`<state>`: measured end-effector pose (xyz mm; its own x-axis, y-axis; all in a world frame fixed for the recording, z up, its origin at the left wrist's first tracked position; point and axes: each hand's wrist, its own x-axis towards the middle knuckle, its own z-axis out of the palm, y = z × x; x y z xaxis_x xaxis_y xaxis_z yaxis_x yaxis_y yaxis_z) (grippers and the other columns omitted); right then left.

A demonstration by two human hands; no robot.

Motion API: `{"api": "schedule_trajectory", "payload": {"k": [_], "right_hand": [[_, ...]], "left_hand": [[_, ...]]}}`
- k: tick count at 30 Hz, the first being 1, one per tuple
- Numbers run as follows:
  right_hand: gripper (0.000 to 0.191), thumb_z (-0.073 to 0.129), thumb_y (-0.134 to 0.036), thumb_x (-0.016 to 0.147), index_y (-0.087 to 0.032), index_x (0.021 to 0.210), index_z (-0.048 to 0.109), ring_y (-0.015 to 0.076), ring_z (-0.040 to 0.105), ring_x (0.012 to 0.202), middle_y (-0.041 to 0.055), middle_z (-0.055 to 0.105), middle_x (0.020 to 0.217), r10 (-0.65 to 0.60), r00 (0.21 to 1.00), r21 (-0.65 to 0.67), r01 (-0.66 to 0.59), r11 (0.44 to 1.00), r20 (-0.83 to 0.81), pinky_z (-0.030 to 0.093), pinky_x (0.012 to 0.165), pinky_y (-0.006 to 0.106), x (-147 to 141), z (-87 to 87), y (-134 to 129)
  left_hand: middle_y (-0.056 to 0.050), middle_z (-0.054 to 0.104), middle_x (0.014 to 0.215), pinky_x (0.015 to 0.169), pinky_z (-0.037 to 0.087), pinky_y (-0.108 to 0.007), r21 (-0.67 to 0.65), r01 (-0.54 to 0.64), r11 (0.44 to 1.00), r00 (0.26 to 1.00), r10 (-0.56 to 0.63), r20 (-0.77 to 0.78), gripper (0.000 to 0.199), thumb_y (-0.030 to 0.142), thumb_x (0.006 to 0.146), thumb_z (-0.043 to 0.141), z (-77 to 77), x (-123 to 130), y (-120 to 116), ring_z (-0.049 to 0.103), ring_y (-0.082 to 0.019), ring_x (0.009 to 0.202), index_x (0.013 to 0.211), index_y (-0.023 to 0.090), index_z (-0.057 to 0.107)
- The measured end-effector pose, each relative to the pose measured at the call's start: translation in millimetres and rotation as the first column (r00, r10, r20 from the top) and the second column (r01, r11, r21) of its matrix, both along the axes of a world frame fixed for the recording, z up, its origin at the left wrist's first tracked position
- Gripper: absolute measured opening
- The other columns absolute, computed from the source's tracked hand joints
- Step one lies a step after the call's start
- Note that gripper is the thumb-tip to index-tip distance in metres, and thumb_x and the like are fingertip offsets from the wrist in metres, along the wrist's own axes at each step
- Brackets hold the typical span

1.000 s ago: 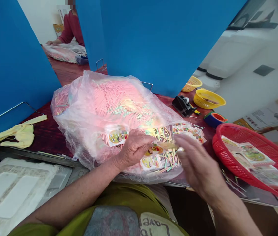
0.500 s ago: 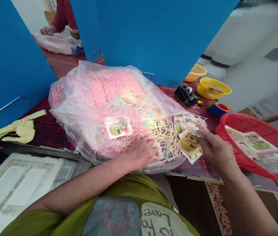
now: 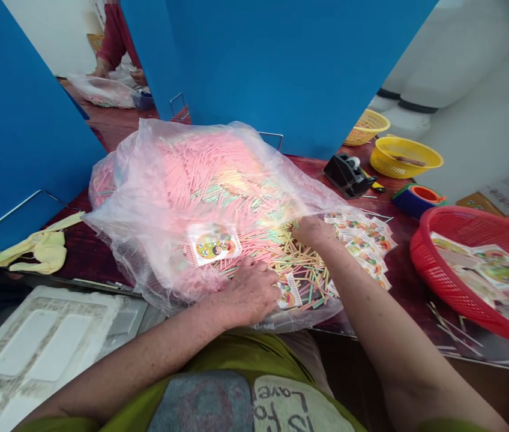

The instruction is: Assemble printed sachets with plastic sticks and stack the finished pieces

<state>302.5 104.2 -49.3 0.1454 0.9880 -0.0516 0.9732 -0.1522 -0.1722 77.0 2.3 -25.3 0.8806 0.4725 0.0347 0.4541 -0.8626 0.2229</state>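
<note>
I have the left hand (image 3: 251, 292) lying open, palm-down on loose coloured sticks (image 3: 299, 270), just beside a small printed card (image 3: 289, 291). The right hand (image 3: 313, 231) is at the mouth of a clear plastic bag (image 3: 146, 240), well apart from the left; its fingers are hidden, so I cannot tell its grip. The sticks are spread at the bag's mouth, centre of frame. A stack of cards (image 3: 362, 246) lies just right of the right hand on the bench (image 3: 402, 294). A red basket (image 3: 425, 240) holding cards sits at right; a yellow basket (image 3: 405, 157) and tape dispenser (image 3: 347, 174) stand upper right. A person (image 3: 114, 42) works upper left, past a blue partition (image 3: 259, 72).
</note>
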Motion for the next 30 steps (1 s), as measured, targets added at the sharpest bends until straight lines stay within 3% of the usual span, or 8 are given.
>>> {"api": "schedule_trajectory", "payload": {"k": [3, 8, 11, 14, 18, 23, 26, 30], "right_hand": [[0.019, 0.057, -0.031, 0.074, -0.016, 0.063, 0.058, 0.0216, 0.061, 0.065, 0.0096, 0.06, 0.061, 0.026, 0.999, 0.011, -0.026, 1.0, -0.038, 0.045, 0.061, 0.036, 11, 1.6, -4], [0.013, 0.047, -0.025, 0.077, -0.021, 0.065, 0.049, 0.016, 0.052, 0.052, 0.0021, 0.055, 0.055, 0.13, 0.97, 0.047, -0.123, 0.991, -0.205, 0.039, 0.05, 0.029, 14, 38.3, -35], [0.016, 0.039, -0.027, 0.083, -0.021, 0.071, 0.047, 0.0133, 0.051, 0.055, 0.0002, 0.056, 0.061, 0.228, 0.904, 0.071, -0.217, 0.974, -0.363, 0.041, 0.053, 0.027, 1, 56.4, -61], [0.021, 0.037, -0.033, 0.086, -0.021, 0.07, 0.043, 0.0105, 0.047, 0.052, -0.0037, 0.05, 0.055, 0.277, 0.683, 0.096, -0.291, 0.952, -0.676, 0.041, 0.053, 0.025, -18, 59.9, -77], [0.017, 0.05, -0.033, 0.079, -0.02, 0.072, 0.041, 0.0064, 0.035, 0.042, -0.0085, 0.038, 0.049, 0.116, 0.391, -0.046, -0.382, 0.923, -0.913, 0.03, 0.041, 0.02, -45, 51.2, -83], [0.008, 0.052, -0.023, 0.072, -0.019, 0.072, 0.045, 0.0055, 0.032, 0.042, -0.0085, 0.037, 0.052, 0.086, 0.502, -0.066, -0.277, 0.959, -0.861, 0.027, 0.037, 0.018, -56, 51.6, -97], [0.007, 0.046, -0.025, 0.077, -0.019, 0.074, 0.048, 0.0079, 0.038, 0.045, -0.006, 0.043, 0.054, 0.149, 0.618, 0.042, -0.184, 0.982, -0.772, 0.031, 0.039, 0.02, -46, 62.3, -107], [0.022, 0.05, -0.035, 0.08, -0.018, 0.094, 0.052, 0.0118, 0.049, 0.052, -0.002, 0.054, 0.062, 0.171, 0.699, 0.202, -0.038, 0.979, -0.695, 0.04, 0.046, 0.024, -46, 80.4, -98]], "left_hand": [[-0.004, 0.062, 0.088, 0.077, 0.029, -0.042, -0.013, -0.002, 1.0, 1.0, 0.002, 0.006, 0.019, 0.037, 0.082, 0.055, -0.7, 0, 1, 0.047, -0.023, 0.089, 0.08, 0.02, 0.065], [-0.006, 0.062, 0.089, 0.081, 0.033, -0.042, -0.09, -0.003, 0.996, 0.995, 0.012, 0.099, 0.02, 0.036, 0.083, 0.053, 4.5, -1, 4, 0.05, -0.023, 0.09, 0.082, 0.019, 0.065], [-0.008, 0.062, 0.097, 0.085, 0.039, -0.038, -0.278, -0.119, 0.953, 0.913, 0.215, 0.346, 0.023, 0.033, 0.088, 0.046, 14.4, 5, 18, 0.052, -0.021, 0.095, 0.094, 0.018, 0.062], [-0.009, 0.06, 0.102, 0.081, 0.045, -0.034, -0.603, -0.135, 0.786, 0.725, 0.494, 0.48, 0.03, 0.04, 0.086, 0.047, 21.3, 19, 36, 0.056, -0.019, 0.093, 0.103, 0.016, 0.056], [-0.005, 0.061, 0.085, 0.073, 0.048, -0.03, -0.847, 0.137, 0.514, 0.662, 0.588, 0.464, 0.032, 0.045, 0.087, 0.043, 16.3, 47, 45, 0.059, -0.015, 0.079, 0.095, 0.016, 0.053], [-0.004, 0.061, 0.085, 0.085, 0.045, -0.032, -0.875, 0.145, 0.463, 0.334, 0.809, 0.483, 0.022, 0.033, 0.089, 0.041, 13.3, 59, 41, 0.057, -0.014, 0.086, 0.083, 0.016, 0.053], [-0.003, 0.061, 0.078, 0.081, 0.048, -0.036, -0.911, 0.37, 0.184, 0.169, 0.951, 0.261, 0.024, 0.031, 0.092, 0.034, 19.2, 52, 44, 0.06, -0.014, 0.077, 0.078, 0.016, 0.047], [-0.004, 0.062, 0.082, 0.075, 0.049, -0.04, -0.724, 0.674, -0.145, 0.266, 0.963, 0.055, 0.024, 0.035, 0.091, 0.041, 18.2, 48, 41, 0.061, -0.016, 0.076, 0.081, 0.016, 0.05]]}}
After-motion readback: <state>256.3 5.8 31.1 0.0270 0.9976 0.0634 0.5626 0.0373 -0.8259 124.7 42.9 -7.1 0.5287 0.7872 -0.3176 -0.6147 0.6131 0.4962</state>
